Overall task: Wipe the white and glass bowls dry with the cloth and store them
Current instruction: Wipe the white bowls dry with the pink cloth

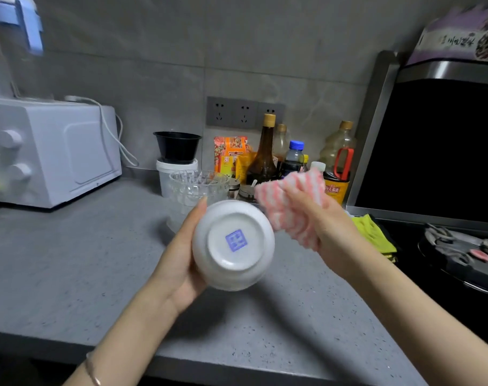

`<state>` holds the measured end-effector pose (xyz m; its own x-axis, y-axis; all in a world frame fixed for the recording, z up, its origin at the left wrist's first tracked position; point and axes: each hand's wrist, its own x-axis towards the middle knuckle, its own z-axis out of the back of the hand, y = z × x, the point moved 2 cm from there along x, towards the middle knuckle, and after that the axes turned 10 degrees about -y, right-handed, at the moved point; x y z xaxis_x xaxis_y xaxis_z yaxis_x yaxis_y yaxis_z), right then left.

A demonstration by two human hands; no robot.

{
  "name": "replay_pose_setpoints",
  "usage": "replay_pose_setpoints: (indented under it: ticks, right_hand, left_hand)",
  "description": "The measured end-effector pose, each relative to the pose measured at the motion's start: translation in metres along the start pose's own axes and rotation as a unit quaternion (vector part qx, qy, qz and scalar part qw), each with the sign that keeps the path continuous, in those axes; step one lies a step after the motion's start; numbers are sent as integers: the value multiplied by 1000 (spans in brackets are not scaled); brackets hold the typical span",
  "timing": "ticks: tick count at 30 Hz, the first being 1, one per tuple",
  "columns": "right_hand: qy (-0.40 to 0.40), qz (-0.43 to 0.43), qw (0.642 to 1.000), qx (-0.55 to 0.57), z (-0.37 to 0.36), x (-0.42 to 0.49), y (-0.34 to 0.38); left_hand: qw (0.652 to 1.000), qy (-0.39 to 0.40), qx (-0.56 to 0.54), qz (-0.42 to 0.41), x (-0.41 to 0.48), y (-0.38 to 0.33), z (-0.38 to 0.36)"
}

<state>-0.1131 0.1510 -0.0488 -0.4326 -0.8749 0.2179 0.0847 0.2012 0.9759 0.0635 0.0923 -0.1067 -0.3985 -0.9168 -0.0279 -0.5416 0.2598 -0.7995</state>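
Both hands are busy: my left hand (181, 254) grips the white bowl (233, 245) bottom-up, my right hand (318, 221) clutches the cloth (290, 201) beside it.

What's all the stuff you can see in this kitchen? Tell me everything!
white bowl: one, white with a blue mark underneath, held up over the counter
cloth: one, pink and white, right of the white bowl
glass bowl: one, clear, on the counter behind the white bowl
oven: one, white, left on the counter
black bowl: one, black, atop a white tub behind the glass bowl
bottles: several, brown and yellowish, back right
sockets: three, grey, above the bottles
rag: one, yellow-green, beside the stove
stove: one, black, far right
left hand: one, holds the white bowl
right hand: one, grips the cloth
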Motion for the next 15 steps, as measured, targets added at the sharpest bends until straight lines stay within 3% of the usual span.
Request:
replay_pose_setpoints:
  ticks: [3, 5, 7, 9, 15]
  right_hand:
    - [-14, 194, 980, 43, -16, -22, 8]
    - [0, 345, 936, -64, -33, -40, 1]
    - [24, 457, 866, -203, -44, -52, -18]
    - [26, 501, 830, -245, -46, -60, -32]
    - [16, 547, 786, -287, -49, -50, -29]
  left_hand:
    - [999, -40, -17, -24, 0, 3, -10]
    - [998, -56, -14, -29, 2, 6, -13]
    - [997, -65, -40, -27, 6, 6, -11]
    - [997, -49, -56, -25, 5, 5, -9]
    - [996, -66, -4, -59, 6, 10, -8]
